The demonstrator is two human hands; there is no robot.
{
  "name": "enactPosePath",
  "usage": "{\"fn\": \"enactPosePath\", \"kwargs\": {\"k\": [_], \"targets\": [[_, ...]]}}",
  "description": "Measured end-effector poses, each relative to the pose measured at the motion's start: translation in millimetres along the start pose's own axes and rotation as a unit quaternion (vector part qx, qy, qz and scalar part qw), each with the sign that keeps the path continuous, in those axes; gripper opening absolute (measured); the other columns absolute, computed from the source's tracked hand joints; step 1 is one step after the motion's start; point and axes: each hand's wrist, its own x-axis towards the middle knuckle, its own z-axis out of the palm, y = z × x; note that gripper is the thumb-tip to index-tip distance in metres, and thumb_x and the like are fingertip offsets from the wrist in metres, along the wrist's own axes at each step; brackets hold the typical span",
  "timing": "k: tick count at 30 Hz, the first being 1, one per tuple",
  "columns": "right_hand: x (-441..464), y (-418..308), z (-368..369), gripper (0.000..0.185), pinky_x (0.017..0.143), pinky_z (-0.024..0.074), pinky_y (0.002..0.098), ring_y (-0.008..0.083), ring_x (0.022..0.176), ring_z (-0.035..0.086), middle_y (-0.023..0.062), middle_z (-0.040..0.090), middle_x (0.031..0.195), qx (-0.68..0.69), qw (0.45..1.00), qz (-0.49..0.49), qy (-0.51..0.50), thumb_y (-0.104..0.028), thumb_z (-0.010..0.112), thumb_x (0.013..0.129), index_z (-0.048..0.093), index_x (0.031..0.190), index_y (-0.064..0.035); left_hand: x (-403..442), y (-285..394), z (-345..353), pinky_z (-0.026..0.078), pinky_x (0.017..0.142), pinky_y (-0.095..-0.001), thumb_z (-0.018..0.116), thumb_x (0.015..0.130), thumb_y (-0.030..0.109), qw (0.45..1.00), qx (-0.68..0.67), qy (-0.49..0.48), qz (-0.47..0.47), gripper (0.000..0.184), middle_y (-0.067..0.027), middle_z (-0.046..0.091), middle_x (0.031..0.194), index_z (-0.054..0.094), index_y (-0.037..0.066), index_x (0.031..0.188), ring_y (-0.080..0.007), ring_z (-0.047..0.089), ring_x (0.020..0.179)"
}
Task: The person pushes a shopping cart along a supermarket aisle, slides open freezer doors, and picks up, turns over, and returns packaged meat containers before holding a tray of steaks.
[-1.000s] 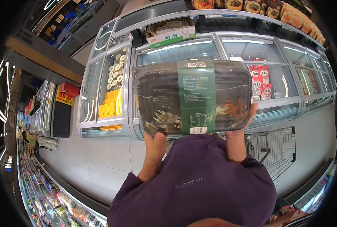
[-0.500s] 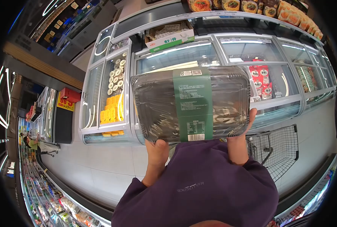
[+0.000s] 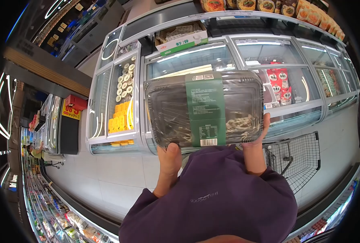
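At the centre of the dial, before the wearer's torso, is a wide plastic package (image 3: 235, 103) with a green sleeve (image 3: 206, 101) around its middle. The left hand (image 3: 170, 158) supports it at seven o'clock, thumb at the lower edge, other fingers hidden behind. The right hand (image 3: 255, 150) bears on it at four o'clock, one digit lying up along the end. Each grip is curled around the package, spread only as far as its depth requires; no second item is seen in either.

Holding by the lower corners appears to share the weight and leave the sleeve uncovered. The tilt presents the printed text, table and barcode to the wearer.

Containers, noted in turn. Package: pale pieces show through the plastic towards four o'clock; glare prevents identification. Freezer (image 3: 236, 52), beyond at twelve o'clock: yellow packs (image 3: 121, 116) at nine, round pale items (image 3: 125, 81) at ten, red-and-white bags (image 3: 284, 87) between two and three, all beneath glass, presumably to retain the cold. Cardboard box (image 3: 182, 43), near twelve, above the glass: pale wrapped goods, visible through its top. Shopping cart (image 3: 318, 150), wire mesh, at four o'clock beyond the right hand, standing on the floor.
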Motion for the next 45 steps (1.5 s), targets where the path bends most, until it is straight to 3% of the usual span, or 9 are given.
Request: {"fn": "enactPosePath", "kwargs": {"k": [9,12,15,20,32,45], "targets": [[-2,-1,6,0.067,0.100,0.0482,0.0582,0.0410,0.119,0.059,0.0220,0.055,0.137,-0.021,0.999,-0.015,0.025,-0.056,0.041,0.099,0.050,0.140,-0.0032,-1,-2,4,0.034,0.110,-0.0386,0.081,0.080,0.038,1.000,0.004,-0.009,0.006,0.090,-0.0088,0.048,0.137,0.032,0.002,0.146,-0.0215,0.047,0.127],[1,-1,8,0.066,0.100,0.0484,0.0578,0.0400,0.119,0.059,0.0213,0.057,0.136,-0.017,1.000,-0.011,0.006,-0.055,0.041,0.099,0.052,0.138,-0.0036,-2,-3,2,0.035,0.111,-0.0419,0.076,0.082,0.050,0.998,0.059,-0.018,0.008,0.092,-0.0087,0.046,0.142,0.031,0.002,0.148,-0.0236,0.045,0.131],[4,-2,13,0.066,0.098,0.0500,0.0569,0.0395,0.117,0.061,0.0207,0.059,0.133,-0.028,0.999,-0.007,0.018,-0.056,0.042,0.098,0.054,0.137,-0.0036,-2,-3,5,0.035,0.109,-0.0391,0.080,0.081,0.039,1.000,0.010,-0.011,0.011,0.087,-0.0088,0.049,0.135,0.034,0.001,0.144,-0.0216,0.048,0.125],[0,-6,9,0.068,0.093,0.0538,0.0552,0.0398,0.110,0.064,0.0209,0.060,0.130,-0.063,0.993,-0.015,0.097,-0.058,0.043,0.097,0.053,0.136,-0.0038,0,0,13,0.039,0.107,-0.0382,0.079,0.084,0.040,1.000,-0.011,-0.025,-0.007,0.079,-0.0090,0.053,0.131,0.039,0.000,0.140,-0.0212,0.051,0.122],[2,-7,17,0.067,0.089,0.0564,0.0537,0.0387,0.108,0.065,0.0216,0.061,0.128,-0.101,0.982,-0.044,0.151,-0.057,0.043,0.097,0.053,0.136,-0.0034,0,-1,18,0.042,0.105,-0.0379,0.079,0.084,0.041,1.000,-0.012,-0.028,-0.006,0.081,-0.0090,0.053,0.131,0.038,0.000,0.141,-0.0210,0.052,0.121],[3,-5,20,0.061,0.091,0.0558,0.0504,0.0357,0.113,0.063,0.0195,0.062,0.126,-0.147,0.979,-0.021,0.137,-0.052,0.043,0.099,0.052,0.136,-0.0033,0,-2,13,0.046,0.104,-0.0412,0.079,0.084,0.039,0.999,-0.040,-0.023,-0.018,0.082,-0.0107,0.052,0.132,0.035,0.001,0.142,-0.0234,0.055,0.120]]}}
